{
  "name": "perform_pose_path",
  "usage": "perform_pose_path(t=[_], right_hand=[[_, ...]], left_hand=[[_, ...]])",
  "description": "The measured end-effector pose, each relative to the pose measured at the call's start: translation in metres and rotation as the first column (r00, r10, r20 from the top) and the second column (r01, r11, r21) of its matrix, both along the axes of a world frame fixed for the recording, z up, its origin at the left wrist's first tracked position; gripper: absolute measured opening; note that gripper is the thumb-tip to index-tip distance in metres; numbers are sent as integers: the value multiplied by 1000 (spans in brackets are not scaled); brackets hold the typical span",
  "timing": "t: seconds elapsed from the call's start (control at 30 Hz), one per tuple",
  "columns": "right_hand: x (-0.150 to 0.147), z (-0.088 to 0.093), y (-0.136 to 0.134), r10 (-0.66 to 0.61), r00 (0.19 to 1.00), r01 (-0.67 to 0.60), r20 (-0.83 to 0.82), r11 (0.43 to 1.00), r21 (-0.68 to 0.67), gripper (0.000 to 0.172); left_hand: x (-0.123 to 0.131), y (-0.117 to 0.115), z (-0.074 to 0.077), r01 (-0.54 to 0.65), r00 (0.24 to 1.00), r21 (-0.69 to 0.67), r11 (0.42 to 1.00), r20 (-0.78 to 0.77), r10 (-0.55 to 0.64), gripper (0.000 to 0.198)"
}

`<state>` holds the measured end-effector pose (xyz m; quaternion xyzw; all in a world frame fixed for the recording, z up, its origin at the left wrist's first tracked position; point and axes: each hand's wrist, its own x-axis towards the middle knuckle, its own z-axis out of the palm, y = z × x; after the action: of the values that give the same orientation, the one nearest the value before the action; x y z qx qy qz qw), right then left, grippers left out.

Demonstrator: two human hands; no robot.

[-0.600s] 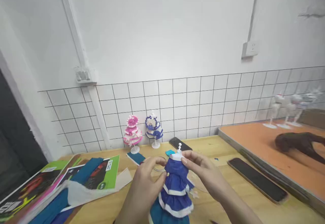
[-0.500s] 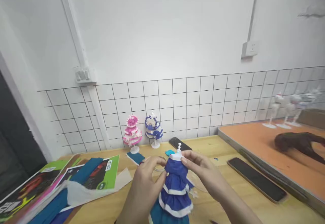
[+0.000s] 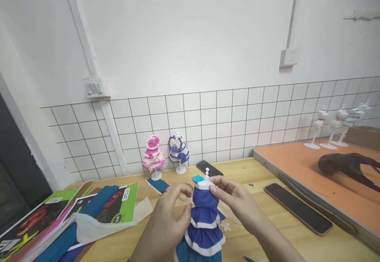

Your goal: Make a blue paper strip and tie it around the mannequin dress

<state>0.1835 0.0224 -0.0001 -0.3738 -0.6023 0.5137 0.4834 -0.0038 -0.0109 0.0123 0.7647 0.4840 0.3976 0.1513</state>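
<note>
A small white dress form (image 3: pixel 207 175) wears a tiered blue doll dress (image 3: pixel 205 214) with white trim and a teal bottom layer. With thumb and fingers, my right hand (image 3: pixel 234 198) grips it at the shoulder and top edge of the bodice. To the left of the bodice is my left hand (image 3: pixel 169 218), its thumb and index finger apart and nothing between them. A ring-shaped roll (image 3: pixel 185 191) lies behind the left fingertips, partly covered. A bright teal scrap (image 3: pixel 197 179) shows just behind the form's shoulder.
Pink (image 3: pixel 153 155) and blue-white (image 3: pixel 178 151) dressed forms stand by the wall. Phones lie behind (image 3: pixel 209 168) and right (image 3: pixel 298 208). Fabric strips (image 3: pixel 101 202) cover magazines (image 3: pixel 126 202) at left. An orange board (image 3: pixel 291 163) at right bears bare forms (image 3: pixel 319 127) and a dark brown item (image 3: pixel 344 165).
My left thumb and index finger have come away from the dress bodice and spread apart. The right hand keeps its hold at the shoulder. The view has shifted slightly.
</note>
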Motion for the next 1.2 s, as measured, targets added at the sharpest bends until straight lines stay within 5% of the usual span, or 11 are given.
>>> perform_pose_path(t=[0.2, 0.57, 0.8, 0.93, 1.2], right_hand=[[-4, -2, -2, 62, 998, -61, -10, 996, 67, 29], [0, -7, -6, 93, 995, -100, 45, 974, 202, 19], [1, -1, -13, 78, 992, -107, 104, 944, 311, 17], [2, 4, -18, -18, 984, -55, 180, 917, 394, 16], [3, 5, -21, -121, 966, 8, 227, 896, 444, 19]], left_hand=[[-1, 5, -1, 22, 959, -240, 971, 281, 47, 23], [-2, 14, -5, 267, 714, -231, 935, 699, -31, 13], [-4, 13, -4, 348, 732, -77, 934, 645, -220, 4], [-8, 7, -1, 324, 828, 16, 946, 478, -292, 13], [-9, 1, 4, 229, 945, 295, 928, 163, -285, 20]])
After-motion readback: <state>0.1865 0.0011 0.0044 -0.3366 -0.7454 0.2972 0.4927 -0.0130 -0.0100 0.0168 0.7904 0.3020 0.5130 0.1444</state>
